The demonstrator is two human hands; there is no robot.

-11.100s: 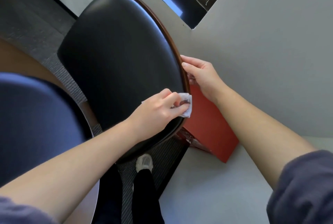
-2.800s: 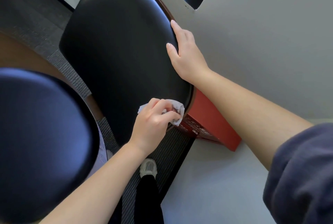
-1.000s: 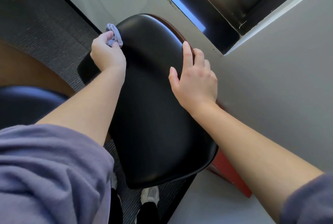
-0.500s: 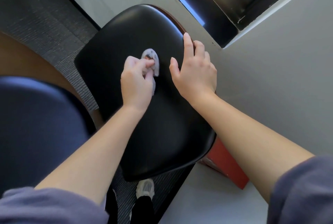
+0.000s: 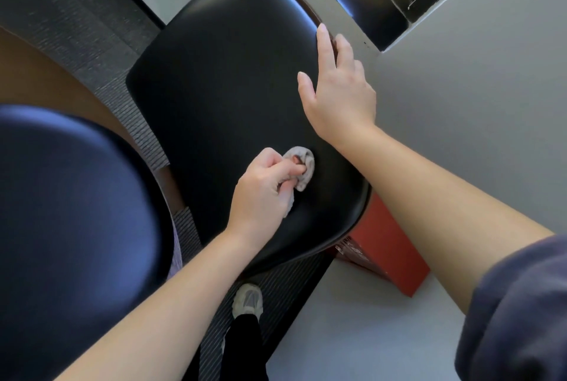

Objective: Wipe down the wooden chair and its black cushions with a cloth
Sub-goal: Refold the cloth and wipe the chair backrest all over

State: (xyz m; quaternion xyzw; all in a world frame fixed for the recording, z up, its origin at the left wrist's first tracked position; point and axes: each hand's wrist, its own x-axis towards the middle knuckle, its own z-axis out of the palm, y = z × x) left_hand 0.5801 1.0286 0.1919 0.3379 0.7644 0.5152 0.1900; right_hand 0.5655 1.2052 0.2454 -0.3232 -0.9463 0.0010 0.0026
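Lower on the slick cushion [image 5: 221,73] now, the left hand [image 5: 267,193] pinches the soft, bunched cloth [image 5: 302,165] while the flat right hand [image 5: 337,95] braces the cushion's rim.

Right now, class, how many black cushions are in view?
2. The centre cushion lies under the left hand, which grips the cloth; the second cushion fills the lower left corner. Others may lie outside the frame.

A glossy black cushion [image 5: 221,73] edged by a dark wooden rim [image 5: 306,6]; a crumpled pale cloth [image 5: 303,165] is pressed near its lower right edge; a second cushion [image 5: 70,212] sits lower left
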